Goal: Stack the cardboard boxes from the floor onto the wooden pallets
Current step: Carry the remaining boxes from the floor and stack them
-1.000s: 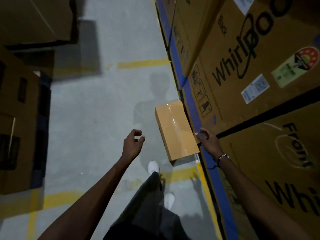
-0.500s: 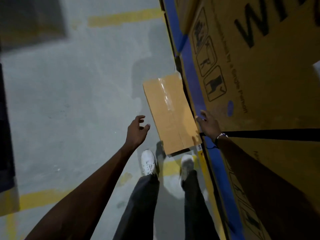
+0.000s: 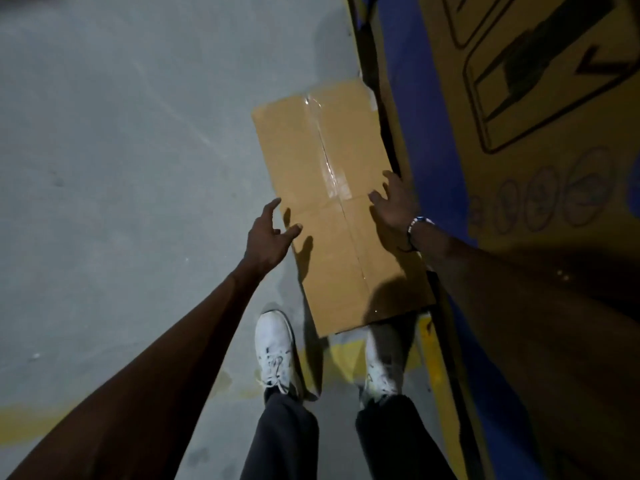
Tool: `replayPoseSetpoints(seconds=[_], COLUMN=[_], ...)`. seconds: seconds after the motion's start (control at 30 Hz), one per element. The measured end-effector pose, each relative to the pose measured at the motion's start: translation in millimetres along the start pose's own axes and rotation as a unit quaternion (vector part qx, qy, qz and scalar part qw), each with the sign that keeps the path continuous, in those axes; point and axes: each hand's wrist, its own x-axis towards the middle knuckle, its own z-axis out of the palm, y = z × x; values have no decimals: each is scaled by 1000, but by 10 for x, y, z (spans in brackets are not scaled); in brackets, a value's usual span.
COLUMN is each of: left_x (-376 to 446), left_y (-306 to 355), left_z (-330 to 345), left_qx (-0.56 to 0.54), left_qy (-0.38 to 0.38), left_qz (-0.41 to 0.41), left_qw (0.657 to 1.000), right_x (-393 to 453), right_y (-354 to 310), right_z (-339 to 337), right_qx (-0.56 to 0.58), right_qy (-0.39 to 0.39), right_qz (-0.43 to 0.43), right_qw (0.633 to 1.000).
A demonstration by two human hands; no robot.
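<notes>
Fingers of left hand (image 3: 268,237) spread wide, holding nothing, at left edge of cardboard box (image 3: 341,202) | fingers of right hand (image 3: 394,202) spread over box top near right edge, contact unclear | box lies on grey floor (image 3: 121,168), beside large printed carton (image 3: 536,168), before white shoes (image 3: 275,351)

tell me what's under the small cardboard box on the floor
The small cardboard box lies on the grey floor, its near end over a yellow floor line. Whatever is directly beneath it is covered. Both hands hover at its sides.
</notes>
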Motion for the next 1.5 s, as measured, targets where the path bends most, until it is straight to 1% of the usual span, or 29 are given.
replayPoseSetpoints(seconds=[0.17, 0.27, 0.47, 0.6, 0.7, 0.9, 1.03, 1.17, 1.27, 1.4, 1.5], left_x=[285, 346, 384, 336, 230, -167, -613, -1241, -1784, -2537, -3201], left_y=[-205, -254, -271, -316, -278, -48, 222, 509, 744, 971, 1122], left_z=[377, 525, 608, 507, 329, -334, -943, -1630, -2156, -2835, -3347], left_qx=[9, 16, -43, -67, -63, -100, -134, -181, -193, -218, -235], left_qy=[-13, -11, -3, -3, 5, 58, 116, 169, 213, 254, 289], left_qz=[27, 55, 44, 33, 43, 41, 40, 18, 17, 6, -4], left_qw=[1000, 998, 998, 997, 997, 992, 983, 969, 958, 942, 928], right_x=[353, 431, 413, 296, 148, -264, -643, -1156, -1642, -2372, -2963], right_y=[173, 285, 368, 308, 162, -538, -1142, -1830, -2434, -3187, -3765], right_z=[134, 173, 165, 101, 65, -104, -223, -369, -483, -542, -579], right_qx=[-62, -70, -27, -3, 21, 63, 67, 77, 93, 123, 102], right_qy=[21, 16, 36, 5, 0, 7, -1, -11, -16, -37, -62], right_qz=[-18, -28, -51, -71, -94, -98, -130, -192, -240, -271, -299], right_qw=[998, 997, 998, 997, 995, 993, 989, 978, 966, 954, 947])
